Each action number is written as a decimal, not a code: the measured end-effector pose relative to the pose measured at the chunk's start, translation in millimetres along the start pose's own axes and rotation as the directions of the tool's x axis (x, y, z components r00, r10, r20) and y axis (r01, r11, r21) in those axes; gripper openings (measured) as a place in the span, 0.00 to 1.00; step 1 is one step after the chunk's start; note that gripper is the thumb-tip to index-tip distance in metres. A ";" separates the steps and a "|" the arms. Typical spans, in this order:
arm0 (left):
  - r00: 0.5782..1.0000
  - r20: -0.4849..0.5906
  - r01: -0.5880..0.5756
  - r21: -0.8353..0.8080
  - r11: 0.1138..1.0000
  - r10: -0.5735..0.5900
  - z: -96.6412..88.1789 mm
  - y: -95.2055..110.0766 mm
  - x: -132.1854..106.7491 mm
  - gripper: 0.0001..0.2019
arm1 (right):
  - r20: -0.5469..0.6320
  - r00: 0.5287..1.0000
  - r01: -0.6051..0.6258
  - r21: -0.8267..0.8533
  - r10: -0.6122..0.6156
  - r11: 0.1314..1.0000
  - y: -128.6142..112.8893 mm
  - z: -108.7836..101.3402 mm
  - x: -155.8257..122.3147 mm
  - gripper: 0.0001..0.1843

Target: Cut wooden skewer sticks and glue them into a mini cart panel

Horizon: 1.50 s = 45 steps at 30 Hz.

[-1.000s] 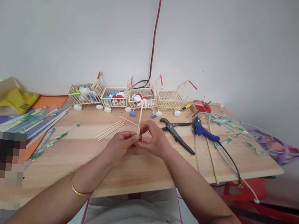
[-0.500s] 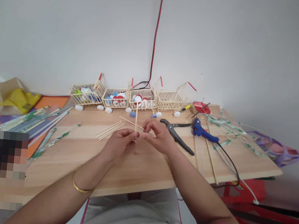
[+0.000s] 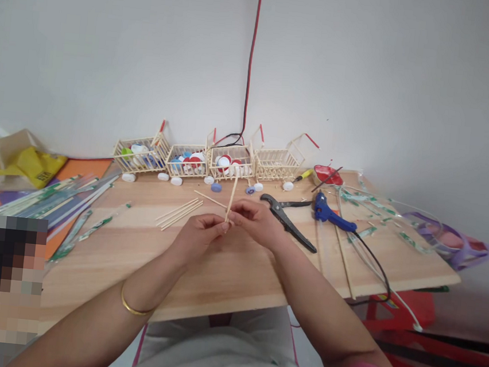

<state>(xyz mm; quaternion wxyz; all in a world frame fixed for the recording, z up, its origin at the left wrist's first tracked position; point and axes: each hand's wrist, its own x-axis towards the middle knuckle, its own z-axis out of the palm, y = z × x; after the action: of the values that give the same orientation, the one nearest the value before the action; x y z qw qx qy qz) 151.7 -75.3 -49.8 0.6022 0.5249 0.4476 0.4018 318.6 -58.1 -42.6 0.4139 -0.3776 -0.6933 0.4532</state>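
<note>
My left hand [image 3: 198, 238] and my right hand [image 3: 254, 221] meet above the middle of the wooden board [image 3: 228, 263]. Both pinch the lower end of a thin wooden stick [image 3: 231, 196], which stands nearly upright and leans a little to the right. Several loose sticks [image 3: 179, 212] lie on the board just left of my hands. A gold bangle sits on my left wrist.
A row of small stick-built carts [image 3: 212, 158] holding bottle caps stands along the wall. Black cutters [image 3: 288, 218] and a blue glue gun [image 3: 332, 212] with its cord lie to the right. Green wrapped stick packets [image 3: 63, 203] and a yellow bag [image 3: 28, 164] are at left.
My right hand, which had drawn away from the stick half a second ago, has come back to pinch it. The stick now tilts slightly right.
</note>
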 end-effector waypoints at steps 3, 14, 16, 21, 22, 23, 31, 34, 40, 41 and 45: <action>1.000 0.024 0.019 0.012 1.000 -0.020 -0.2 -2.1 -0.4 0.11 | 0.027 0.999 -0.046 0.021 0.045 0.999 -1.6 0.8 -1.4 0.13; 0.991 0.129 -0.017 -0.010 1.000 0.018 -2.1 0.3 -1.9 0.18 | -0.097 0.987 -0.130 0.016 0.131 0.991 -4.6 -5.1 -0.6 0.15; 0.985 0.115 -0.141 0.079 0.987 0.132 -2.7 -0.5 -3.0 0.25 | -0.100 0.977 -0.183 0.063 0.188 0.981 -1.8 -5.1 -0.8 0.16; 0.949 0.100 -0.315 0.361 0.878 0.299 -1.1 5.7 -8.9 0.23 | -0.037 0.979 -0.195 0.140 0.202 0.971 4.2 -4.7 -1.2 0.18; 0.945 0.096 -0.325 0.395 0.859 0.313 -0.4 7.3 -10.1 0.22 | -0.026 0.980 -0.193 0.147 0.199 0.970 4.9 -4.8 -1.2 0.18; 0.941 0.089 -0.333 0.418 0.845 0.327 0.4 8.7 -11.3 0.21 | -0.016 0.980 -0.192 0.154 0.196 0.969 5.5 -4.8 -1.2 0.18; 0.968 0.036 -0.252 0.189 0.949 0.250 3.0 3.5 -8.0 0.15 | -0.049 0.989 -0.137 0.078 0.141 0.988 -0.3 -4.5 -1.5 0.16; 0.990 0.116 -0.085 -0.006 0.996 0.085 0.4 2.2 -2.8 0.16 | -0.070 0.995 -0.066 -0.025 0.064 0.998 -4.6 -4.3 -2.4 0.15; 0.995 0.102 0.018 -0.199 0.980 0.002 0.5 3.5 -0.1 0.13 | -0.002 0.997 -0.073 -0.020 0.073 0.997 -5.8 -1.9 -3.5 0.14; 0.995 0.098 0.026 -0.214 0.976 -0.006 1.1 3.3 -0.3 0.13 | 0.002 0.996 -0.084 -0.017 0.084 0.996 -6.0 -1.2 -3.6 0.14; 0.998 0.069 0.030 -0.221 0.975 -0.015 2.0 0.2 -1.1 0.15 | -0.002 0.993 -0.115 -0.035 0.115 0.993 -7.2 1.2 -4.7 0.14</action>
<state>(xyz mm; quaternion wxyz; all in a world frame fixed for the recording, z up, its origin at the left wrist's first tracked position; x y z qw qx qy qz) 153.4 -76.8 -49.4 0.6761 0.4625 0.3854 0.4248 318.3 -65.0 -37.2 0.3805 -0.4243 -0.6780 0.4642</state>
